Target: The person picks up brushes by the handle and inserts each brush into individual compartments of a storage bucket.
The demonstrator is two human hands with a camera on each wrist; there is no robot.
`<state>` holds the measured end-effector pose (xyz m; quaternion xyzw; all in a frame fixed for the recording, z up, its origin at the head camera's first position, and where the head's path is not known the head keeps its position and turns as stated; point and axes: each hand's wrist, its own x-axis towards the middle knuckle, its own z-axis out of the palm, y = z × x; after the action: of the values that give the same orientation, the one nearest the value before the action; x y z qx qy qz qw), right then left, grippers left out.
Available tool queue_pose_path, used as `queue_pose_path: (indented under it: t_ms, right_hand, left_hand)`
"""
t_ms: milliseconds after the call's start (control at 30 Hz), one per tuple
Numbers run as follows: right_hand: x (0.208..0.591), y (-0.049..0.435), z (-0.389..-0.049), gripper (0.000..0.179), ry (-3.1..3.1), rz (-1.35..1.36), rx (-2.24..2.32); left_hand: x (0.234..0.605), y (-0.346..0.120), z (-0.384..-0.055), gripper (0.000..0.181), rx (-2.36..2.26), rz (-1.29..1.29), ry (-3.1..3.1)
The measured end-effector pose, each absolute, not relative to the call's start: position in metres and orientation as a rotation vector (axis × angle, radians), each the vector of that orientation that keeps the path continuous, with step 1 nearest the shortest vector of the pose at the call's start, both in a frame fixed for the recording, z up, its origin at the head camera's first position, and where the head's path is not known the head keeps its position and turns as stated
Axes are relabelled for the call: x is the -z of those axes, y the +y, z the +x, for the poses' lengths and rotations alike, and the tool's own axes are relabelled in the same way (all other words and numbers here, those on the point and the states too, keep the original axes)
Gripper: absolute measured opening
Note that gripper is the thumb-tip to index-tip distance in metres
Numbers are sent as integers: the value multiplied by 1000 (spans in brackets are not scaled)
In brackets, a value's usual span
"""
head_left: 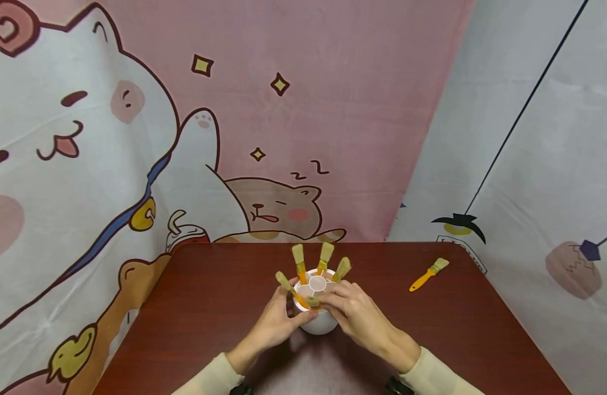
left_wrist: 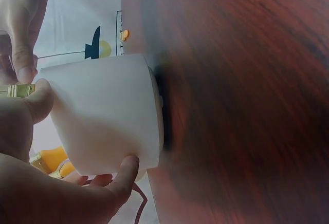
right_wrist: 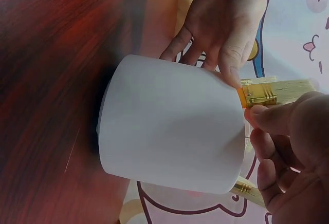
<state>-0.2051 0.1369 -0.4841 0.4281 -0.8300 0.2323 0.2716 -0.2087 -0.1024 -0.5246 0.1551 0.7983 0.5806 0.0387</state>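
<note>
A white round brush holder (head_left: 319, 325) with a divided top stands on the table. Several paintbrushes with yellow handles and pale bristles, such as one at the back (head_left: 326, 251), stick up from its compartments. My left hand (head_left: 277, 322) grips the holder's left side, thumb at the near rim and fingers along the wall. My right hand (head_left: 355, 312) pinches a paintbrush (right_wrist: 262, 94) at the near rim, close to its gold ferrule. This brush's bristles point up, and its handle is mostly hidden inside the holder. The left thumb lies right beside it.
Another yellow-handled paintbrush (head_left: 428, 275) lies on the dark red-brown table (head_left: 209, 318), off to the right. Behind and beside the table hangs a cartoon-printed cloth (head_left: 353, 109).
</note>
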Motion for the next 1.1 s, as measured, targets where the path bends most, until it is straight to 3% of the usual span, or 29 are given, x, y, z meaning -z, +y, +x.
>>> queue_pose_path:
  t_ms: [200, 1100]
  right_hand:
    - [484, 136, -203, 41, -2245, 1143, -613]
    - [453, 158, -198, 36, -2048, 982, -809]
  left_hand:
    - [524, -102, -208, 90, -1760, 477, 2466]
    - [518, -108, -213, 91, -1916, 484, 2185]
